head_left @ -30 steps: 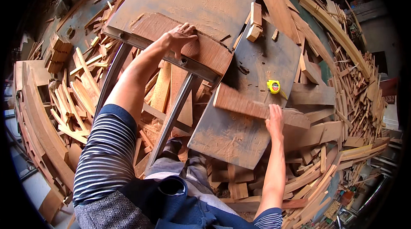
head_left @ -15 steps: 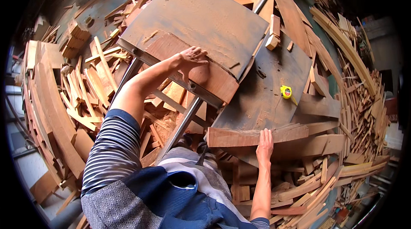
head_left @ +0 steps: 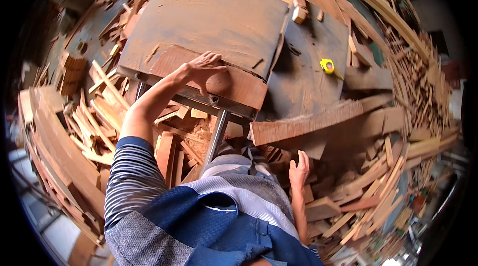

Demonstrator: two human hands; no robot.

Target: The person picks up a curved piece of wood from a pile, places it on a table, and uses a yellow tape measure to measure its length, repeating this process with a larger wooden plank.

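My left hand (head_left: pixel 206 69) lies on a reddish-brown wooden board (head_left: pixel 244 83) at the near edge of a dusty metal saw table (head_left: pixel 209 12). Its fingers are stretched out and its thumb is spread beside a rounded wooden knob (head_left: pixel 219 83). My right hand (head_left: pixel 298 169) is open, its fingers pointing away from me, with a gap between it and a thick, rough-edged wooden piece (head_left: pixel 303 122). That piece slants across the near edge of the lower side table (head_left: pixel 298 89), its right part smeared by motion.
A yellow tape measure (head_left: pixel 327 66) and a small wood block (head_left: pixel 299 11) lie on the side table. Curved planks (head_left: pixel 64 136) are stacked at the left, and heaps of offcuts (head_left: pixel 428 97) at the right. Metal rails (head_left: pixel 215 139) run below the saw table.
My right hand has come off the rough-edged wooden piece and moved toward me. The piece has swung to a slant, right end farther away. My left hand has stayed on the board.
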